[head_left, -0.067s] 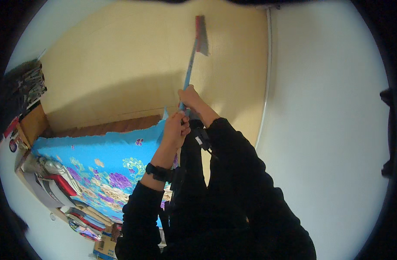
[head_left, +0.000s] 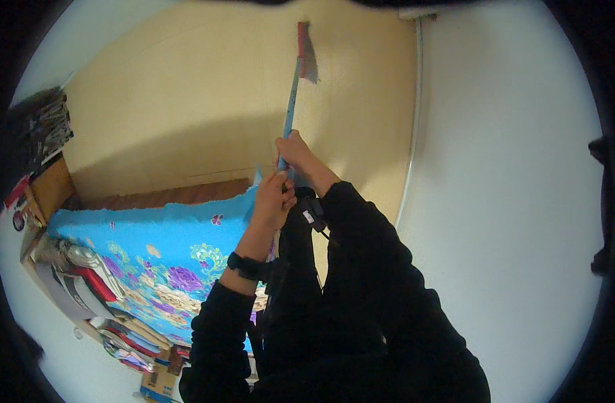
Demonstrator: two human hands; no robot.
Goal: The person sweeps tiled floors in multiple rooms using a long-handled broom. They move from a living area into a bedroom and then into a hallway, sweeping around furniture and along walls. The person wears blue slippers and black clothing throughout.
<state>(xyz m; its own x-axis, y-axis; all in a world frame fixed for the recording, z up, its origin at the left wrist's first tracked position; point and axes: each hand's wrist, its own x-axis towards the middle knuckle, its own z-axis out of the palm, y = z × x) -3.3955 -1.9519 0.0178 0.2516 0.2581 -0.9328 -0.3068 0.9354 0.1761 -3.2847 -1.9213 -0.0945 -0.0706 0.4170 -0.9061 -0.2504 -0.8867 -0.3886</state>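
One broom [head_left: 291,104], held by right hand [head_left: 295,150] and, just behind, left hand [head_left: 272,199]; bristle head [head_left: 307,57] well ahead of both, over floor [head_left: 180,80]. Spacing hands wider should steady the bristle head.

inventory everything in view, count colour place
broom: 1, blue handle, red-and-grey head, in both hands
floor: 1, pale yellow, beneath broom
wall: 1, white, right
flowered cover: 1, mostly blue, left
stacked items: several, mixed colours, far left
cardboard box: 1, brown-blue, lower left
dark pile: 1, blackish, upper left
wrist devices: 2, black, one per wrist
sleeves: 2, black, lower middle
left hand: 1, bare, on handle, nearer body
right hand: 1, bare, on handle, farther up
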